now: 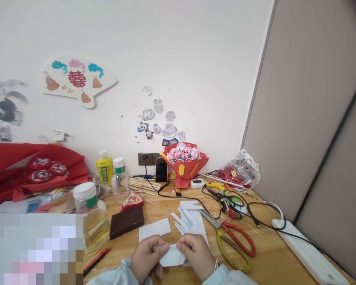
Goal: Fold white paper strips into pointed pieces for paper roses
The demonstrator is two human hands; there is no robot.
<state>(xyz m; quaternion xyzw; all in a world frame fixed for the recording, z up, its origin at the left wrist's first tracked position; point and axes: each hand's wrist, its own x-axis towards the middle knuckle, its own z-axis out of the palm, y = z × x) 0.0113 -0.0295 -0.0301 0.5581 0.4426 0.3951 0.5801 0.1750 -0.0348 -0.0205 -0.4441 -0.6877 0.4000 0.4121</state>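
Observation:
A small white piece of paper (172,256) is pinched between my two hands, just above the near edge of the wooden table. My left hand (150,255) grips its left side with thumb and fingers. At the right side, my right hand (197,253) pinches the paper the same way. Beyond my hands lie a flat white paper piece (154,229) and several folded paper strips (187,217) on a larger white sheet (199,225). Large scissors (225,231) with one red and one yellow handle rest right of the sheet, blades pointing away.
A plastic jar of yellowish liquid (96,225), a dark brown box (127,222) and a red pen (97,261) lie left. Behind stand a phone (161,170) and a red paper bouquet (185,168). Cables and a white power strip (308,251) lie right.

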